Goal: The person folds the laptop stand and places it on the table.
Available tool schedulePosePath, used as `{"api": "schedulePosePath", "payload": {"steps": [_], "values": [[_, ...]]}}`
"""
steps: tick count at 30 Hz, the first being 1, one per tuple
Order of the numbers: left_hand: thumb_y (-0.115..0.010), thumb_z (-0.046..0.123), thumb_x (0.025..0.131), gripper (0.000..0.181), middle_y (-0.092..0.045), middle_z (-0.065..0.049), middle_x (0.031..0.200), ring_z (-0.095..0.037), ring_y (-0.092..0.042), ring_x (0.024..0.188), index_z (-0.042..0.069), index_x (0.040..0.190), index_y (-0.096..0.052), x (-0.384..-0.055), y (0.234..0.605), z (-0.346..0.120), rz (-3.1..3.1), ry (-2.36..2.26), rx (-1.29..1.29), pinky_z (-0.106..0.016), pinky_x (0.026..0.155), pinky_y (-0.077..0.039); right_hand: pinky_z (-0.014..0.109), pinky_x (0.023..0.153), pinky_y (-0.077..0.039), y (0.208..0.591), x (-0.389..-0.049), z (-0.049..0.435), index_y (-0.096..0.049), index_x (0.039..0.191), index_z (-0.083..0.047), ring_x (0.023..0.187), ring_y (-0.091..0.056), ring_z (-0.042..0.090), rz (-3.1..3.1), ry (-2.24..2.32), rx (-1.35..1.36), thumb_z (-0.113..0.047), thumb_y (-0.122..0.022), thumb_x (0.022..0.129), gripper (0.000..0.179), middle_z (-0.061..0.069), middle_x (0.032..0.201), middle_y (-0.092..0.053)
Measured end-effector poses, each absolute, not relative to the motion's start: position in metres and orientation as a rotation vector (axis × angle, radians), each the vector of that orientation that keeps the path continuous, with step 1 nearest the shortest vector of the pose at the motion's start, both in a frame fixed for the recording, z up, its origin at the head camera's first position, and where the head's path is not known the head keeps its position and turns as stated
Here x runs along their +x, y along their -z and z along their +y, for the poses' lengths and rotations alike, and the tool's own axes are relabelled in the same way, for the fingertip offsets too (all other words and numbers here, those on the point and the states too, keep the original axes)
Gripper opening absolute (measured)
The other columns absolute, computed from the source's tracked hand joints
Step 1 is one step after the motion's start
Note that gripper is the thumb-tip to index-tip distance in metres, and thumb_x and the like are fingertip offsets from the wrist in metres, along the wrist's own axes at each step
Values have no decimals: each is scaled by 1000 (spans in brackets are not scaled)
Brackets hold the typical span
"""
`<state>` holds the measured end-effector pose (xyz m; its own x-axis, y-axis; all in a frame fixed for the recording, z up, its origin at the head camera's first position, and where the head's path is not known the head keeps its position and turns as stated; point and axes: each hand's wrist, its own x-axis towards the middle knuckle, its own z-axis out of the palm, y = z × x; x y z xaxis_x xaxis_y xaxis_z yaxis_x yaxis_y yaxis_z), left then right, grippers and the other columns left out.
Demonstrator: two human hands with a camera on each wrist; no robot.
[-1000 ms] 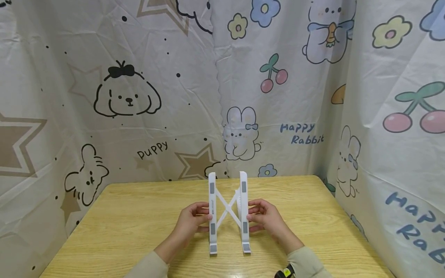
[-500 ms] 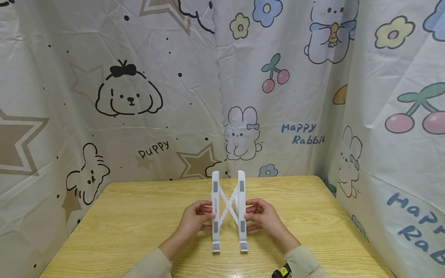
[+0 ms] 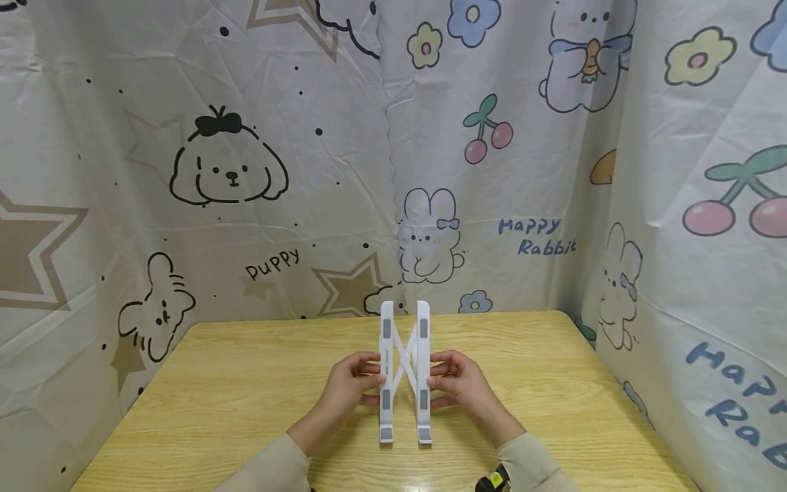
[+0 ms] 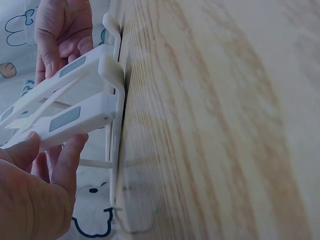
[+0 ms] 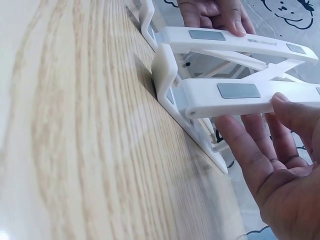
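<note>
A white folding laptop stand [image 3: 386, 345] with grey pads and crossed struts stands on the table, its two long arms a short way apart. My left hand [image 3: 347, 386] grips the left arm from its outer side, thumb on top and fingers beneath. On the other side, my right hand [image 3: 461, 386] holds the right arm the same way. The left wrist view shows the near arm of the stand [image 4: 82, 120] pinched by the left hand [image 4: 42, 185]. In the right wrist view, the right hand [image 5: 280, 160] has its thumb on the stand's arm [image 5: 215, 97] and fingers below it.
The wood-grain table [image 3: 246, 383] carries the stand near its middle. Printed cloth curtains [image 3: 344, 171] hang behind the table and along both sides. A black and yellow device [image 3: 494, 480] sits at the right cuff.
Both hands have moved toward each other, bringing the stand's two arms closer together. The crossed struts now stand at a steeper, narrower angle.
</note>
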<state>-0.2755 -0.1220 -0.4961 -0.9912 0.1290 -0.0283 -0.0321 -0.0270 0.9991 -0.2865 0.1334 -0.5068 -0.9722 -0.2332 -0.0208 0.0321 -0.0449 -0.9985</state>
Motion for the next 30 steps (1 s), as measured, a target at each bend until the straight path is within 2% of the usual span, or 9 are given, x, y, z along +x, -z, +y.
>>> {"api": "schedulePosePath", "payload": {"steps": [17,26,30], "values": [[-72,0,93,41,-62,-15,110,-19,-66,90,1,133,-61,-284,500,-111,2112,-2162,133,-49,73,-64,52,71,-64,509,-289,124,-55,133,0,88,-70,24,2031,2153,-224,0,-73,92,44,16,109,-62],[-71,1,95,39,-62,-14,111,-20,-66,92,3,132,-62,-287,500,-108,2127,-2134,145,-44,72,-65,57,73,-63,508,-289,117,-55,132,1,88,-70,23,2014,2182,-216,3,-71,92,43,18,110,-62],[-71,1,94,40,-62,-14,110,-19,-66,90,2,133,-62,-287,500,-108,2105,-2149,173,-47,72,-65,56,72,-63,511,-291,114,-55,131,2,88,-69,22,2007,2189,-235,3,-72,92,43,18,110,-63]]}}
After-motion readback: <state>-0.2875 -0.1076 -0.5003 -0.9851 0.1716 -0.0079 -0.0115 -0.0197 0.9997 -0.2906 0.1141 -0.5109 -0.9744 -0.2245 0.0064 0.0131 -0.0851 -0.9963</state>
